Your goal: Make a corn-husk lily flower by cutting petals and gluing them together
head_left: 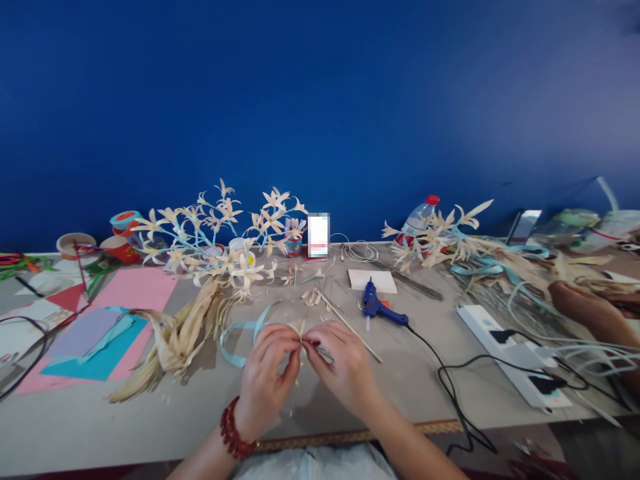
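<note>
My left hand (270, 367), with a red bead bracelet (234, 430) at its wrist, meets my right hand (343, 367) over the front of the table. Thumbs and forefingers of both pinch a small pale piece of corn husk (302, 327); its lower part is hidden by the fingertips. Left of them, a light blue ribbon (231, 343) lies in a loop. Just beyond my right hand are a thin stick (353, 328) and small husk scraps (313, 298). A bunch of dried corn husks (183, 333) rests farther left.
A blue glue gun (375, 303) lies right of centre, its black cord running to a white power strip (510, 357). Husk flowers (200, 227) on blue stems stand behind, near a phone (319, 233). Coloured paper (140, 290) lies left. Another person's hand (585, 310) works at right.
</note>
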A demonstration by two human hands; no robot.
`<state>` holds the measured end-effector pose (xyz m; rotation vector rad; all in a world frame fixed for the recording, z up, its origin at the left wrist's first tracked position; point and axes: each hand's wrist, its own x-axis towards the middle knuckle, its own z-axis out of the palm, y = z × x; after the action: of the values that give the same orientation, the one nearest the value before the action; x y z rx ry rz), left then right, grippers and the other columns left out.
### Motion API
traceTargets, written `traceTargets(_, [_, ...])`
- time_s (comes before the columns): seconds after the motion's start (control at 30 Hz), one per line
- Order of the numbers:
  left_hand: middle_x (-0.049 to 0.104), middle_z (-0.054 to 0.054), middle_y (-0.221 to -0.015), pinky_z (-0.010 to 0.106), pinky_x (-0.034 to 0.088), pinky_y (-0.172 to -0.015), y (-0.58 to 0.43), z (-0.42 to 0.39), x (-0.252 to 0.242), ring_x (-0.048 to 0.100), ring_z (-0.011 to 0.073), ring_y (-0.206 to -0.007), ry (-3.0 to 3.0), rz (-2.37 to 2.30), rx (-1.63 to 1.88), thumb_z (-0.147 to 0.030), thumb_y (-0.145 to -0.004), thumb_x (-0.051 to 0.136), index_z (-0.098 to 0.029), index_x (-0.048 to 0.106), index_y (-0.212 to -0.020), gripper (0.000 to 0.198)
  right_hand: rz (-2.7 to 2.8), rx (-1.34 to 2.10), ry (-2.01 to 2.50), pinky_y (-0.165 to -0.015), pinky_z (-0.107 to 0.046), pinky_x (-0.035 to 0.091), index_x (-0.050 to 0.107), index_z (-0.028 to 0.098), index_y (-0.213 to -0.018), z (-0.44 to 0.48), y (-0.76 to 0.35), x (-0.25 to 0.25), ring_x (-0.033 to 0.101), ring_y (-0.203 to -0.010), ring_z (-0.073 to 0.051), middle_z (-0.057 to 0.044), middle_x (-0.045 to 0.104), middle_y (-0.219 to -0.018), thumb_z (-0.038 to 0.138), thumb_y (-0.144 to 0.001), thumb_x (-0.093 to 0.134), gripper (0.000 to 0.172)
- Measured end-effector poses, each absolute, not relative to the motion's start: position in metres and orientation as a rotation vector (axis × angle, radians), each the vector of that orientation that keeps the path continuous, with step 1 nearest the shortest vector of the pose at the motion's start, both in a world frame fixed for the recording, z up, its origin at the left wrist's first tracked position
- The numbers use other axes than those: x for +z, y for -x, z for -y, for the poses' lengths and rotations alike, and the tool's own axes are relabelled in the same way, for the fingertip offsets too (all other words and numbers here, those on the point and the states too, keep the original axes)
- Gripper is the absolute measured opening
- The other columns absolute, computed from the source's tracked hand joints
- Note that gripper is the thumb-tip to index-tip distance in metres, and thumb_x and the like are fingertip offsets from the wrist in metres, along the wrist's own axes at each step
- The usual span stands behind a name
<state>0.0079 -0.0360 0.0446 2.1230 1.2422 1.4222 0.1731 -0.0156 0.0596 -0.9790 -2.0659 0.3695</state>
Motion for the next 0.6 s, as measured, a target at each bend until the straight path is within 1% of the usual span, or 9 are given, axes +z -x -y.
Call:
traceTargets(0.13, [0.069,0.004,-0.088,0.038,0.046,-0.088,-0.0097,0.0363,0.0471,0.06,0.022,-0.094,-2.085,-1.236,1.393,-0.005,-0.08,0.057,-0.024,0.063,-0.091,0.023,2.038,0.275,1.005,-0.066,-0.031,0.044,0.058,0.021,-0.081,0.0164,-0.1695,0.0576,0.057,-0.069,-0.019,-0.004,0.065,-0.072,0.01,-0.083,0.053,0.013])
traceTargets(0.23, [0.068,0.005,-0.088,0.037,0.046,-0.087,-0.0115,0.0365,0.0468,0.06,0.0223,-0.093,-1.983,-1.245,1.435,-0.006,-0.079,0.058,-0.024,0.064,-0.089,0.021,1.978,0.274,1.0,-0.065,-0.03,0.043,0.056,0.021,-0.077,0.0174,-0.1662,0.0562,0.056,-0.068,-0.019,-0.003,0.062,-0.069,0.009,-0.079,0.054,0.013])
traceTargets(0.3, [0.066,0.005,-0.087,0.036,0.047,-0.085,-0.0123,0.036,0.0453,0.059,0.0219,-0.091,-1.882,-1.261,1.45,-0.008,-0.08,0.059,-0.023,0.062,-0.087,0.017,1.926,0.344,0.996,-0.063,-0.029,0.042,0.055,0.021,-0.074,0.0178,-0.1649,0.0557,0.055,-0.066,-0.018,-0.002,0.06,-0.067,0.009,-0.076,0.054,0.012])
traceTargets(0.43, [0.061,0.004,-0.085,0.032,0.049,-0.076,-0.0124,0.0342,0.0423,0.06,0.0192,-0.084,-1.679,-1.23,1.41,-0.01,-0.083,0.054,-0.021,0.056,-0.087,0.011,1.882,0.582,0.999,-0.059,-0.026,0.041,0.052,0.021,-0.072,0.0172,-0.1652,0.055,0.053,-0.062,-0.015,0.001,0.056,-0.065,0.01,-0.071,0.054,0.011])
traceTargets(0.5, [0.061,0.004,-0.086,0.032,0.048,-0.076,-0.0119,0.0339,0.0422,0.059,0.0192,-0.084,-1.708,-1.212,1.389,-0.01,-0.083,0.054,-0.021,0.056,-0.088,0.012,1.901,0.648,1.008,-0.058,-0.025,0.041,0.053,0.02,-0.074,0.0165,-0.1665,0.0553,0.052,-0.061,-0.014,0.002,0.055,-0.065,0.011,-0.071,0.054,0.01])
traceTargets(0.6, [0.063,0.005,-0.088,0.034,0.047,-0.082,-0.0108,0.0348,0.0432,0.058,0.0207,-0.089,-1.839,-1.215,1.396,-0.009,-0.081,0.057,-0.022,0.058,-0.089,0.015,1.925,0.716,1.001,-0.058,-0.024,0.041,0.054,0.02,-0.076,0.0158,-0.1692,0.0568,0.051,-0.06,-0.013,0.002,0.054,-0.066,0.014,-0.076,0.054,0.006])
